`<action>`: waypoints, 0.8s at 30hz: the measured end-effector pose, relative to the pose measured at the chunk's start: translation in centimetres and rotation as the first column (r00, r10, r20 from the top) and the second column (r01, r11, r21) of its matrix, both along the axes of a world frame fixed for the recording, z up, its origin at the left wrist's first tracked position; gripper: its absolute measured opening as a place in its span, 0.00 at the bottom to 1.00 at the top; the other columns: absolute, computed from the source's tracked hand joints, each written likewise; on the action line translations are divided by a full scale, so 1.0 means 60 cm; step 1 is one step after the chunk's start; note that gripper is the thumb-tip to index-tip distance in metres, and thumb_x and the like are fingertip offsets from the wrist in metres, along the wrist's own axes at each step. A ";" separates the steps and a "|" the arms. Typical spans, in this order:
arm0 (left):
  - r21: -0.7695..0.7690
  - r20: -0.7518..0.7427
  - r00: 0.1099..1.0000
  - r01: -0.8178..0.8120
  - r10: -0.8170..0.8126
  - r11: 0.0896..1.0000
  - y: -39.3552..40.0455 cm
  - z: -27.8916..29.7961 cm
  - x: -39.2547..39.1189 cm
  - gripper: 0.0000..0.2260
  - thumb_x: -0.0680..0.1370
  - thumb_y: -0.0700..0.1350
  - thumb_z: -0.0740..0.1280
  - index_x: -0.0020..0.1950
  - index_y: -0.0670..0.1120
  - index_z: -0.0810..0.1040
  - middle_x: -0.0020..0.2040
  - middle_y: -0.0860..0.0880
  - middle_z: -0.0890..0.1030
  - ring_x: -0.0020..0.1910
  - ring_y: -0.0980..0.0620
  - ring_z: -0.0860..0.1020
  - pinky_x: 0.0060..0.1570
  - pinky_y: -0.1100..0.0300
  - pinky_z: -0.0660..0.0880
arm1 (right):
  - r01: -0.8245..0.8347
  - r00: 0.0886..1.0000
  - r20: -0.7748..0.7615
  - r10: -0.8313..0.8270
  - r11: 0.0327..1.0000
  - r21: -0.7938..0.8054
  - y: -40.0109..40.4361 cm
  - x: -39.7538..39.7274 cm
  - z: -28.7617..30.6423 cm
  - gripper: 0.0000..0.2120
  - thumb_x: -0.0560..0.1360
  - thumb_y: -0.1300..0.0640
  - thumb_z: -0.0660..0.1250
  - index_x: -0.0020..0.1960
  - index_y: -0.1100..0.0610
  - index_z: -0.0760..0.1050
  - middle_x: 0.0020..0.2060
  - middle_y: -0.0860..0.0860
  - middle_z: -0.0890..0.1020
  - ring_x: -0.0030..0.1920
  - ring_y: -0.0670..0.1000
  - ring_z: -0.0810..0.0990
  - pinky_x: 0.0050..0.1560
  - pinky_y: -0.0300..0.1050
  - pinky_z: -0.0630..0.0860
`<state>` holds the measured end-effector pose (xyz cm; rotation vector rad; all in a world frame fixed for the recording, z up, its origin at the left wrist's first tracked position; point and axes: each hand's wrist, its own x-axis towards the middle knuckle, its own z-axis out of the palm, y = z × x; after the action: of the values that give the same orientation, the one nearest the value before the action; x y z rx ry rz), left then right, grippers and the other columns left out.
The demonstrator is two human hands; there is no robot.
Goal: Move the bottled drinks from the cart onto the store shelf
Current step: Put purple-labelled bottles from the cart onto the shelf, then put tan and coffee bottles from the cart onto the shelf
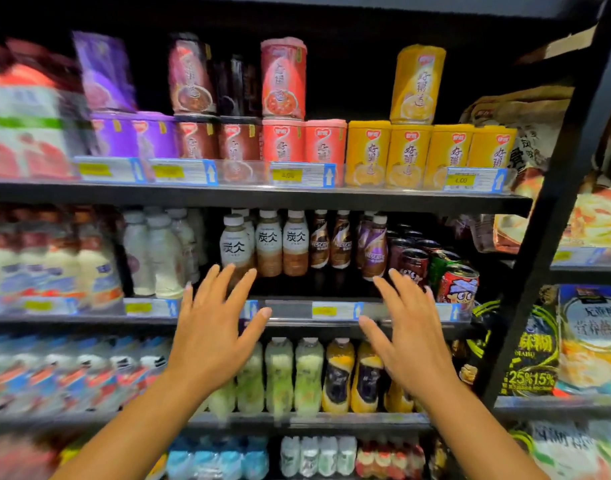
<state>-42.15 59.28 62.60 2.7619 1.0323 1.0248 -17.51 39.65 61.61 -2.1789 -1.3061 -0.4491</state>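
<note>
Both hands raised in front of the black metal store shelf [262, 199], fingers spread, each grip wide open and empty; left hand [214, 327] below the white-capped brown milk-tea bottles [269, 244]; right hand [409, 330] below the brown Nescafe coffee bottles [332, 242] and near the red and green drink cans [456, 278]; bottles stand upright on the middle shelf row; edges of view blurred.
</note>
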 end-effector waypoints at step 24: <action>-0.187 -0.201 0.716 0.642 -0.669 0.744 -0.396 -0.142 0.268 0.37 0.79 0.75 0.40 0.85 0.60 0.55 0.86 0.52 0.53 0.85 0.51 0.46 0.82 0.40 0.45 | 0.710 0.640 -0.175 -0.748 0.663 -0.236 -0.585 -0.053 -0.197 0.37 0.80 0.27 0.52 0.84 0.43 0.57 0.82 0.51 0.61 0.80 0.56 0.60 0.80 0.60 0.61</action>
<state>-26.05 35.53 54.08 2.8409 0.0311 0.4918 -20.69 4.54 49.78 -2.7334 -0.2469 -0.3451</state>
